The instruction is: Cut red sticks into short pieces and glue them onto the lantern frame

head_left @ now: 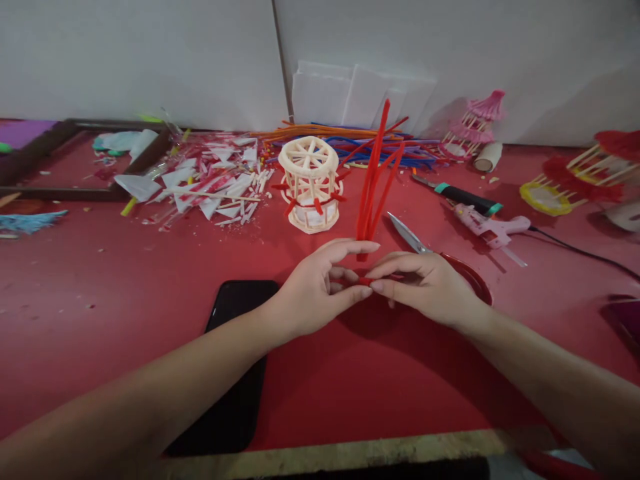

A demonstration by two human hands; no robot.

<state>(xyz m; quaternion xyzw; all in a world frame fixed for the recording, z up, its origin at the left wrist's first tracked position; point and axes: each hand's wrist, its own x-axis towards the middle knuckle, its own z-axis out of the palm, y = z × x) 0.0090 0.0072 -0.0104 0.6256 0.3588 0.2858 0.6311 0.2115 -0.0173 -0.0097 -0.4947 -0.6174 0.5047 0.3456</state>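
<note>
My left hand (320, 287) and my right hand (425, 287) meet at the middle of the red table (110, 313). Both pinch the lower ends of a bundle of red pipe cleaners (373, 180), which stands upright and fans out above my fingers. The fingertips of both hands are closed on a short red piece at the bundle's base. Just behind the hands stands a small cream stick cage (310, 183) with red bits of pipe cleaner on its sides.
A black phone (235, 373) lies under my left forearm. Scissors (415, 239) and a pink glue gun (493, 230) lie to the right. Loose coloured pipe cleaners (340, 143), white scraps (200, 180) and finished lanterns (575, 177) lie at the back.
</note>
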